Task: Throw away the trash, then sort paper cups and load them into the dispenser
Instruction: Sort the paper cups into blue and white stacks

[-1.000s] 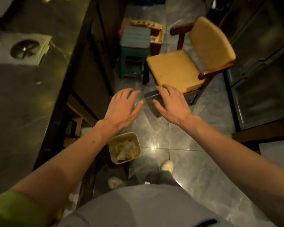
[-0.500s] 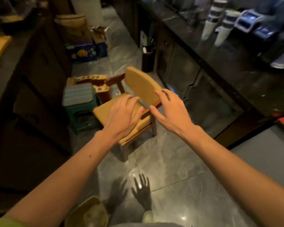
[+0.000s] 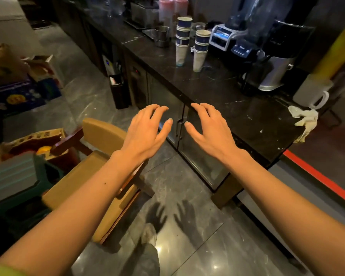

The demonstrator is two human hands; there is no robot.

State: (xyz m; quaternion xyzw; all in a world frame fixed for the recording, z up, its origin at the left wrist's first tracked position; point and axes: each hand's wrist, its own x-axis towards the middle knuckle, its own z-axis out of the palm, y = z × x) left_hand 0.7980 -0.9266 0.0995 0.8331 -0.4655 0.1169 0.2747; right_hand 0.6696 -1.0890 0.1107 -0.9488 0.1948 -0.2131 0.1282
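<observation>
Two stacks of paper cups stand on the dark counter (image 3: 217, 90): a taller blue-banded stack (image 3: 182, 40) and a shorter one (image 3: 201, 50) to its right. My left hand (image 3: 147, 129) and my right hand (image 3: 208, 127) hover side by side in mid-air, palms down, fingers spread, holding nothing. Both are in front of the counter's near edge, well short of the cups. A crumpled white tissue (image 3: 304, 121) lies at the counter's right end. No dispenser is recognisable in view.
A yellow padded wooden chair (image 3: 100, 166) stands under my left forearm, with a green stool (image 3: 14, 180) and boxes to its left. Blenders (image 3: 253, 42), a metal jug (image 3: 161, 35) and a white pitcher (image 3: 313, 90) sit on the counter. Glass cabinet doors (image 3: 193, 152) are below it.
The view has swung from the floor and the trash bin up and right to the counter with the cups. Both hands stayed empty and spread slightly apart.
</observation>
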